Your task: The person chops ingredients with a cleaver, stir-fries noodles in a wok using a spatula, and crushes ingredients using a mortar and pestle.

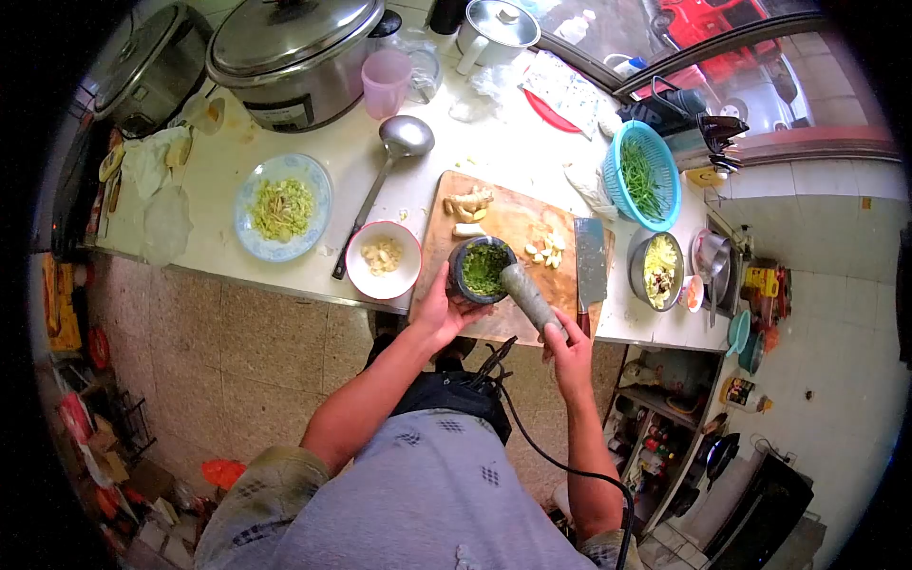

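A dark stone mortar (pixel 483 270) with chopped green herbs inside stands at the front left of the wooden cutting board (pixel 522 214). My left hand (pixel 446 309) is wrapped round the mortar's lower left side. My right hand (pixel 567 350) grips the lower end of a grey stone pestle (pixel 534 300), whose other end is at the mortar's right rim. Behind the mortar lie ginger (pixel 469 200) and a pale cut piece (pixel 468 230). Peeled garlic (pixel 546 249) is spread on the board, and a cleaver (pixel 590 261) lies along its right side.
Left of the board are a bowl of minced garlic (pixel 383 259), a ladle (pixel 407 138) and a plate of shredded greens (pixel 282 208). To the right stand a blue basket (pixel 673 180) and a metal bowl (pixel 656 271). A large pot (pixel 290 71) is behind. A black cable hangs by my right forearm.
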Motion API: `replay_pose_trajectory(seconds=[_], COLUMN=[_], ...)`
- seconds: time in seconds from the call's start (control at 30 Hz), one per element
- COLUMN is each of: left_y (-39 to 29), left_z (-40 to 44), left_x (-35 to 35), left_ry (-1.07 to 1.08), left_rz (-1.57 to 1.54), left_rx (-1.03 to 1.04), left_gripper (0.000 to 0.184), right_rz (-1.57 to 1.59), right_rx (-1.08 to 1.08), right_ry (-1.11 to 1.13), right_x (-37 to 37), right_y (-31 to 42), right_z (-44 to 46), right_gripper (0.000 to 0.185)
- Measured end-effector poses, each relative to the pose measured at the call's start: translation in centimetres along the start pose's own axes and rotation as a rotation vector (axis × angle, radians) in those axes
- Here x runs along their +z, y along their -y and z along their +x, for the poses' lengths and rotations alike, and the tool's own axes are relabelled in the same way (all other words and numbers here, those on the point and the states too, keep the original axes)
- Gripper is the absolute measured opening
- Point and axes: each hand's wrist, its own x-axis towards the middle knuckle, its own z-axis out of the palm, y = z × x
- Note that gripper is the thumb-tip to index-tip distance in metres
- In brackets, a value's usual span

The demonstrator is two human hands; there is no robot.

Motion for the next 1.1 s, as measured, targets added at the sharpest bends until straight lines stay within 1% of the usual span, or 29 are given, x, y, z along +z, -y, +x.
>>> replay_pose_trajectory(seconds=[0.03, 0.1, 0.13, 0.17, 0.2, 0.23, 0.3, 0.37, 0.43, 0.53, 0.63, 0.7, 0.77, 0.83, 0.9, 0.93, 0.97, 1.1], left_y=[0.2, 0.2, -0.1, -0.6, -0.7, -0.8, -1.0, -0.9, -0.8, -0.6, -0.2, 0.4, 0.7, 0.9, 1.5, 1.6, 1.6, 1.3], left_z=[0.0, -0.1, -0.3, -0.5, -0.8, -0.6, -0.2, 0.7, 1.0, 1.1, 1.0, 1.4, 2.0, 2.3, 2.2, 1.8, 1.5, 1.9], left_x=[0.1, 0.3, 0.7, 1.1, 1.4, 1.7, 2.4, 2.4, 2.4, 2.5, 2.7, 2.6, 2.3, 1.8, 2.1, 2.4, 2.6, 4.5], left_ry=[0.001, -0.005, -0.003, 0.036, 0.070, 0.072, 0.125, 0.125, 0.120, 0.088, 0.173, 0.163, 0.119, 0.155, 0.145, 0.103, 0.120, 0.192], left_rz=[-0.001, -0.095, -0.095, -0.170, -0.249, -0.247, -0.365, -0.384, -0.406, -0.419, -0.462, -0.434, -0.446, -0.379, -0.381, -0.355, -0.323, -0.410], left_rx=[-0.001, -0.016, -0.015, -0.060, -0.106, -0.106, -0.108, -0.116, -0.122, -0.108, -0.054, -0.022, -0.033, -0.009, 0.034, 0.034, 0.036, 0.138], left_gripper=[0.069, 0.068, 0.068, 0.069, 0.070, 0.070, 0.074, 0.077, 0.080, 0.083, 0.077, 0.076, 0.079, 0.081, 0.081, 0.079, 0.078, 0.072], right_rz=[-0.137, -0.274, -0.141, -0.006, -0.038, -0.038, 0.239, 0.237, 0.327, 0.339, 0.323, 0.348, 0.345, 0.364, 0.335, 0.336, 0.338, 0.365], right_rx=[-0.078, -0.160, -0.081, -0.003, -0.033, -0.035, 0.025, 0.025, 0.056, 0.060, 0.082, 0.081, 0.088, 0.088, 0.091, 0.076, 0.077, 0.095], right_ry=[-0.029, -0.057, -0.063, -0.070, -0.058, -0.059, -0.124, -0.142, -0.165, -0.164, -0.133, -0.107, -0.126, -0.096, -0.056, -0.049, -0.037, -0.027], right_x=[-0.3, -0.9, -1.1, -1.0, -1.1, -1.2, -1.5, -1.8, -1.9, -2.5, -3.4, -4.0, -4.2, -4.7, -5.8, -6.1, -6.6, -8.3], right_y=[-0.3, -0.3, 0.5, 1.2, 1.2, 1.1, 1.0, 0.9, 0.9, 0.0, -1.1, -1.7, -1.8, -1.9, -2.9, -2.9, -2.9, -3.0], right_z=[-0.5, -1.4, -2.1, -2.4, -2.5, -2.7, -3.1, -3.1, -3.3, -3.4, -3.1, -2.7, -2.0, -1.2, -0.4, -0.1, 0.1, 1.3], right_gripper=[0.040, 0.039, 0.039, 0.038, 0.038, 0.038, 0.039, 0.040, 0.041, 0.042, 0.044, 0.044, 0.042, 0.041, 0.043, 0.043, 0.043, 0.044])
